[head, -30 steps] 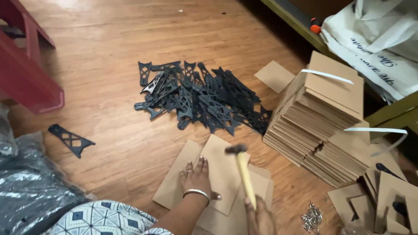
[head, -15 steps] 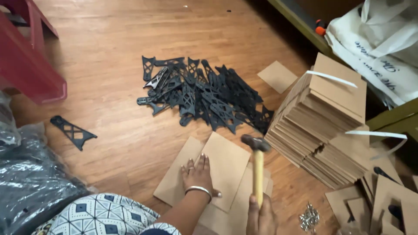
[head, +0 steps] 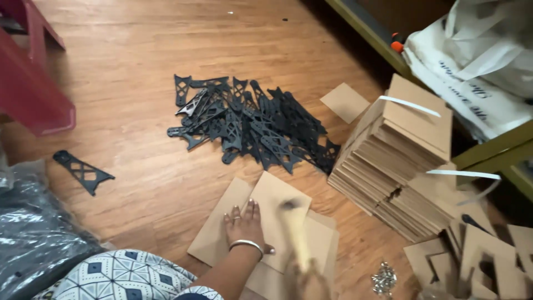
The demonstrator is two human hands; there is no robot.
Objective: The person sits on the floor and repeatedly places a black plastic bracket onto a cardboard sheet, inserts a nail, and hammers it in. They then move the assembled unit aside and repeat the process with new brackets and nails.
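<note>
1. White plastic bag [head: 477, 61]: top right corner, above and right of the cardboard stack [head: 405, 161]. Soft, crumpled shape; white with dark print on its side; pale handles at the top.
2. Black plastic bag [head: 33, 228]: far left of the cardboard stack, at the lower left edge. Glossy, wrinkled, dark grey to black; lies on the wooden floor.
3. White strap bands [head: 412, 105]: two narrow white strips, one across the upper bundle of the cardboard stack, one looped at its right side.
4. Labels, signs, screens: none visible.
</note>
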